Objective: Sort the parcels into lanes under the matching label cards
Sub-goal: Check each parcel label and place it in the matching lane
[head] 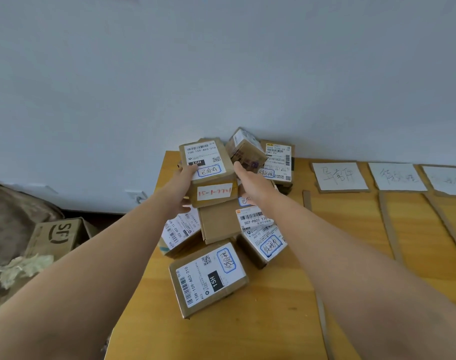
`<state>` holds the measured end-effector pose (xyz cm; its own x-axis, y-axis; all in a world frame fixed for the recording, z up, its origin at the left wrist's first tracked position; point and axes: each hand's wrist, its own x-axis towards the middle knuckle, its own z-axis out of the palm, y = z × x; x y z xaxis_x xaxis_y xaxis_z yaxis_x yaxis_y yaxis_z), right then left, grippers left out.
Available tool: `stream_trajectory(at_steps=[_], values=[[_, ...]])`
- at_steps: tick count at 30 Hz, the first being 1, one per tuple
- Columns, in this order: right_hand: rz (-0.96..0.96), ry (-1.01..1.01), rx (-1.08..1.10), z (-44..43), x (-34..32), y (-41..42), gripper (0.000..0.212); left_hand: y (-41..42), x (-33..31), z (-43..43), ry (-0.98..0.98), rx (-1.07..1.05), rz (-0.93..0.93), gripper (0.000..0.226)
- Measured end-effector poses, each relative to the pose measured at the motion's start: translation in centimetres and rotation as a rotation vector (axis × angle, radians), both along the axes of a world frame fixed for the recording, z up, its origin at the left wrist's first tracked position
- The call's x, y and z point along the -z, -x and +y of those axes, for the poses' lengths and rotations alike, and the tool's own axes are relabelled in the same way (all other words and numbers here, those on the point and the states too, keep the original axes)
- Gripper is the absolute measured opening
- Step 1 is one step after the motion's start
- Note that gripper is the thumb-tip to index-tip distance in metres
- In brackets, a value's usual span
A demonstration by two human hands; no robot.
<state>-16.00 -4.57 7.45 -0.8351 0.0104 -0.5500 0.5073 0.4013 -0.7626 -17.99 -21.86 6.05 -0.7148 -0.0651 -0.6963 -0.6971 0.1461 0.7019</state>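
The raised parcel (pixel 208 165) and the front parcel (pixel 208 276), near the desk's (pixel 286 307) front edge, both read "15H 159-A03-210" with a black "15H" block; the middle parcel (pixel 253 219) reads "507-P802"; the floor carton (pixel 58 233) shows "SF".

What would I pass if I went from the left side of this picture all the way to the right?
SF box on the floor → lifted parcel → first label card → middle label card → last label card
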Motion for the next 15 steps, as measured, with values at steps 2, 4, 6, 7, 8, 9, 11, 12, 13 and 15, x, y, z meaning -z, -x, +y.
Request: stream_trajectory(at_steps=[2,4,6,7,8,9,11,12,13,15], values=[[-0.002,-0.009,-0.037,0.0,-0.1,-0.2,0.071,-0.3,0.0,0.3,-0.037,-0.031,0.013,0.053],[-0.010,0.017,-0.027,0.1,-0.3,-0.6,0.070,-0.7,-0.2,0.5,-0.056,-0.087,0.060,0.049],[-0.011,0.066,0.010,0.3,-0.3,-1.1,0.069,-1.0,-0.4,0.5,-0.085,-0.120,0.117,0.049],[-0.008,0.095,0.029,0.4,-0.3,-1.3,0.069,-1.2,-0.6,0.4,-0.105,-0.131,0.146,0.051],[-0.002,0.117,0.042,0.4,-0.5,-1.6,0.069,-1.3,-0.9,0.4,-0.123,-0.139,0.179,0.055],[0.009,0.132,0.048,0.5,-0.7,-1.9,0.070,-1.5,-1.2,0.4,-0.135,-0.141,0.211,0.058],[0.032,0.143,0.058,0.9,-1.4,-2.3,0.071,-1.7,-2.2,0.6,-0.145,-0.117,0.267,0.062],[0.046,0.142,0.065,1.1,-1.7,-2.4,0.068,-1.9,-2.8,0.9,-0.148,-0.098,0.295,0.062],[0.066,0.140,0.071,1.5,-2.1,-2.6,0.065,-2.0,-3.4,1.2,-0.151,-0.083,0.321,0.062],[0.114,0.151,0.066,2.3,-2.8,-2.8,0.054,-2.3,-4.2,1.9,-0.158,-0.058,0.363,0.061]])
